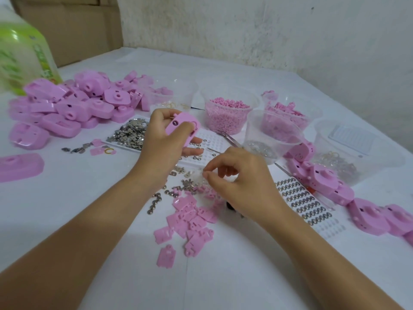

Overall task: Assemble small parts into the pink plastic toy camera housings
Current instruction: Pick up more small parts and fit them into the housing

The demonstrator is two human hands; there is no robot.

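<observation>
- Pink plastic camera housing [182, 126] is off the table, gripped by the left hand [165, 142], whose thumb and curled fingers wrap round its lower end.
- Its long axis appears to slant in the view, from lower left up to the right. A face with a small dark slot is turned toward the person.
- On the person's side of the housing and to its right, apart from it, the right hand [241, 182] hovers low over a scatter of small clear and metal parts [190, 184].
- That hand's thumb and forefinger fingertips [206, 174] are pressed together as in a pinch, the other fingers curled. Whether a part sits between them is too small to tell.
- Judging from this, the coming move is the right hand's: any part must travel away from the person and leftward to reach the housing, which the left hand steadies.
- Just beyond the housing lies a white tray of button cells [209, 139], with tweezers [228, 139] to the right.
- Nearer than the housing, flat pink plates [190, 222] lie heaped.
</observation>
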